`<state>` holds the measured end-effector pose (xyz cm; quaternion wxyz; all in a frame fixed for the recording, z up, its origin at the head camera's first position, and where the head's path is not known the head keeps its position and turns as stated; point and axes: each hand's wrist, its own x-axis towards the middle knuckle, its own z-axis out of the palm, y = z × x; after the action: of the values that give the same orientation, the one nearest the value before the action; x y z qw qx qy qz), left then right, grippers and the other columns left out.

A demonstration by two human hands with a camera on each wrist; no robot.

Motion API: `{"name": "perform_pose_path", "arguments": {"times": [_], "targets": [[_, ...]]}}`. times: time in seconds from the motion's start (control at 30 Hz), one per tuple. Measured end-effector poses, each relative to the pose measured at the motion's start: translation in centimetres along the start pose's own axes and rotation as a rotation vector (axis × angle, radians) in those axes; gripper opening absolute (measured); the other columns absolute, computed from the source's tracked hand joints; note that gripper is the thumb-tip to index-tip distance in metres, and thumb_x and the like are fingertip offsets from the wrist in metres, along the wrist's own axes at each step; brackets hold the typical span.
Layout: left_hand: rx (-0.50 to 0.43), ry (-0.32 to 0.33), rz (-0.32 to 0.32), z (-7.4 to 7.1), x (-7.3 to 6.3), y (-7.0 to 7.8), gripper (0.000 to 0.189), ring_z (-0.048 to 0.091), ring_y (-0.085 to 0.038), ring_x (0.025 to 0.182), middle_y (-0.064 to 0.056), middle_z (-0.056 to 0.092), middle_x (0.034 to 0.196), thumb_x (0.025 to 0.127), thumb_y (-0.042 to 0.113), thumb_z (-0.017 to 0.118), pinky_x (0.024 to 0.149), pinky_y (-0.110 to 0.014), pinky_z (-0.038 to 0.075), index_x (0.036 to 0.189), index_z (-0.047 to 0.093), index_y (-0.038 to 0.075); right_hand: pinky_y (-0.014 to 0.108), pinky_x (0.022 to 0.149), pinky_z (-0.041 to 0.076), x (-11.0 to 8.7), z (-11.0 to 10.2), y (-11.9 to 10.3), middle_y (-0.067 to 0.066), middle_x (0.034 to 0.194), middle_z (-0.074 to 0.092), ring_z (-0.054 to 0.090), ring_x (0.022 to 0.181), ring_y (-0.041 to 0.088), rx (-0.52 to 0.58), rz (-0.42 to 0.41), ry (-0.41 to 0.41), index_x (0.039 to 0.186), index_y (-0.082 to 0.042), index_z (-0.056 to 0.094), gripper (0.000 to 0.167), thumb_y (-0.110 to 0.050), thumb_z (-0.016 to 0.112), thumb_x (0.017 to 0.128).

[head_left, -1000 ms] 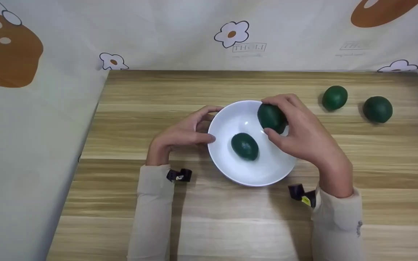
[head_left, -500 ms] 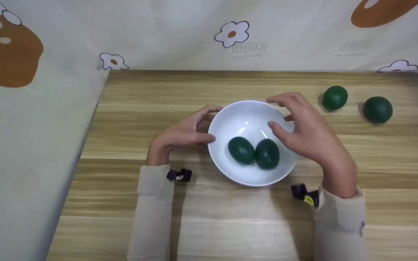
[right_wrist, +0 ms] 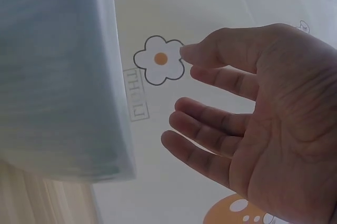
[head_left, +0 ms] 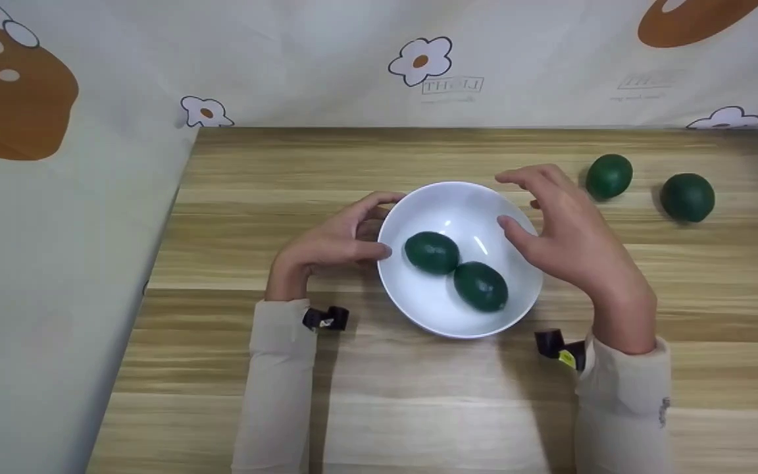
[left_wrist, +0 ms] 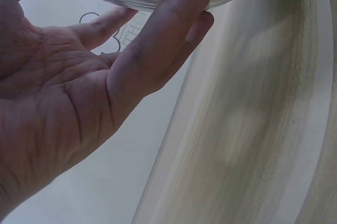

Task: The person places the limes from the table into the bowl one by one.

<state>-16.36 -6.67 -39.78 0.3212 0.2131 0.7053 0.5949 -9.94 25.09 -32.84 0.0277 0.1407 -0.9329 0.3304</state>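
In the head view a white bowl [head_left: 454, 210] sits mid-table. Two smooth, dark green, avocado-like fruits, the left one [head_left: 432, 253] and the right one [head_left: 481, 287], lie inside it, touching each other. My left hand [head_left: 339, 237] holds the bowl at its left side, thumb at the rim and fingers around the outer wall; the left wrist view shows those fingers [left_wrist: 163, 29] against its underside. My right hand [head_left: 570, 230] hovers by the bowl's right rim, holding nothing. In the right wrist view its fingers [right_wrist: 205, 147] are relaxed and spread, apart from the bowl.
Two more dark green fruits, one nearer [head_left: 609, 176] and one farther right [head_left: 687, 197], lie on the wooden table [head_left: 405, 408] at the back right. A patterned white sheet [head_left: 313, 59] rises behind the table and along its left side.
My right hand has let go of a green fruit into the bowl and drawn back slightly rightward. Both fruits rolled and shifted inside. The left hand has kept its place.
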Motion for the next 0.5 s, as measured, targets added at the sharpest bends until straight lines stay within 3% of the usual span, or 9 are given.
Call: {"name": "perform_pose_path", "arguments": {"times": [0.23, 0.5], "targets": [[-0.014, 0.007, -0.018, 0.0, 0.0, -0.1, 0.082, 0.056, -0.033, 0.141, -0.017, 0.051, 0.155, 0.087, 0.002, 0.07, 0.093, -0.041, 0.062, 0.161, 0.038, 0.017, 0.063, 0.11, 0.046, 0.3, -0.1, 0.5, 0.022, 0.144, 0.058, 0.054, 0.132, 0.04, -0.098, 0.028, 0.027, 0.141, -0.006, 0.063, 0.049, -0.012, 0.075, 0.094], [0.01, 0.005, -0.018, 0.0, 0.1, -0.1, 0.082, 0.057, -0.034, 0.141, -0.017, 0.05, 0.156, 0.087, 0.003, 0.071, 0.094, -0.04, 0.061, 0.161, 0.038, 0.017, 0.067, 0.109, 0.048, 0.5, -0.3, 1.5, 0.024, 0.144, 0.056, 0.051, 0.133, 0.043, -0.15, 0.057, 0.083, 0.141, -0.006, 0.064, 0.051, -0.009, 0.076, 0.092]]}}
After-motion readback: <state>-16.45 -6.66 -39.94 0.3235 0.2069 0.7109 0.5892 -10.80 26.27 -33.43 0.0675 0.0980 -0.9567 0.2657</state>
